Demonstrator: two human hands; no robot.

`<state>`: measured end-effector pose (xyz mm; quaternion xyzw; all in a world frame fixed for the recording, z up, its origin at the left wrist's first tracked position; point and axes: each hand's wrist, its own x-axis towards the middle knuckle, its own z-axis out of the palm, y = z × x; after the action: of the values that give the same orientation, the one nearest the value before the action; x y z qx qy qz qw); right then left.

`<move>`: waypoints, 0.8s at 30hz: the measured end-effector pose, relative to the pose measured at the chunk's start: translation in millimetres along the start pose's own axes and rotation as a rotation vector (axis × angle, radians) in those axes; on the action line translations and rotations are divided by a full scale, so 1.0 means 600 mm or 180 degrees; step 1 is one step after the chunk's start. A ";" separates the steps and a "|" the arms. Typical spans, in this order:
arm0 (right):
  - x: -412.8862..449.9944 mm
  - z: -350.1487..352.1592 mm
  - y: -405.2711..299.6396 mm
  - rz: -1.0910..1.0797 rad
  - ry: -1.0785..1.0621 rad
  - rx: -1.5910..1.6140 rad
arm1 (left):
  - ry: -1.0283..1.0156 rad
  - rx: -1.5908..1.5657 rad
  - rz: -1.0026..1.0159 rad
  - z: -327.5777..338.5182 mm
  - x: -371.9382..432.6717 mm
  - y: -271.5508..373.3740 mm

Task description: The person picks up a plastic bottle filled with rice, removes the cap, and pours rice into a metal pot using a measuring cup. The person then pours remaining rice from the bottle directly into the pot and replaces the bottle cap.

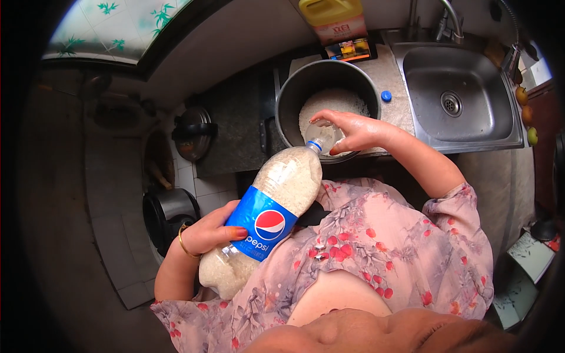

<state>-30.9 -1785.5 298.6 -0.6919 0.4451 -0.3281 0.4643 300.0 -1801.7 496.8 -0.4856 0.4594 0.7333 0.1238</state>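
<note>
My left hand (218,231) grips a large clear plastic Pepsi bottle (287,176) by its blue label. The bottle is full of white rice and lies tilted against my body, its neck pointing up to the right, over the near rim of a round dark metal pot (282,128). My right hand (348,128) holds a small clear cup (324,134) at the bottle's mouth, thumb and fingers on either side of it. Inside the pot lies white rice (333,103). A blue bottle cap (386,95) rests on the counter right of the pot.
A stainless steel sink (459,97) with a faucet (450,22) is at the right. Behind the pot stand a lit screen (350,50) and a yellow-topped jug (333,15). A metal lidded pan (194,132) lies to the left, with an appliance (172,216) lower down. Several fruits (526,114) line the sink's right side.
</note>
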 end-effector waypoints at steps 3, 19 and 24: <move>0.000 -0.001 -0.003 0.0007 0.0000 -0.0019 | 0.0063 0.0114 -0.0112 0.006 -0.002 0.014; -0.001 -0.016 -0.010 0.0028 -0.0326 -0.0173 | 0.0152 0.0090 -0.0266 0.017 -0.001 0.030; 0.002 -0.021 -0.014 0.0130 -0.0394 -0.0222 | 0.0185 0.0132 -0.0283 0.012 -0.003 0.028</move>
<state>-38.6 -1789.7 310.9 -0.7174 0.4407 -0.2595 0.4731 285.9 -1804.6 508.7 -0.5239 0.4558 0.7031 0.1530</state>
